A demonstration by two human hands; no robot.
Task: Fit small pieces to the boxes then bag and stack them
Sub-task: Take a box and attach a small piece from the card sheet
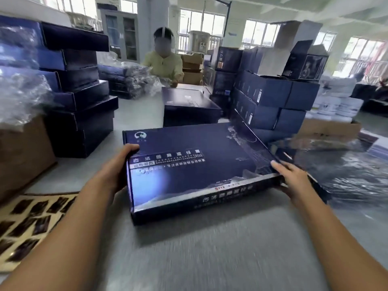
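Left hand [117, 166]: grips the flat dark-blue box [195, 164] at its 9 o'clock edge. The thumb is hooked over the lid and the fingers are hidden beneath.

Right hand [294, 179]: grips the same box at its 4 o'clock corner. One digit lies along the lid's edge and the rest wrap round the side.

Box: lid closed, printed with white characters and a round emblem at the far-left corner. It is held mid-view over the grey surface [189, 255], with its shadow falling on the surface below its near side.

Items around the box, nearest first:
- 7 o'clock: a tan sheet [12, 261] at the surface's edge, carrying rows of small dark pieces [42, 224].
- 3 o'clock: a heap of clear plastic bags [346, 164], blurred, just beside the right hand.
- 12 o'clock: a second dark box [189, 106] lying flat on the surface, apart from the held one.
- 10 o'clock: a stack of dark boxes [79, 114], unevenly piled.
- 9 o'clock: a brown carton [21, 156] with crumpled clear plastic [23, 97] above it.
- 1 o'clock: stacked blue cartons [273, 97], several tiers high.
- 12 o'clock, farther off: a person in a pale green top [165, 64], handling clear plastic.
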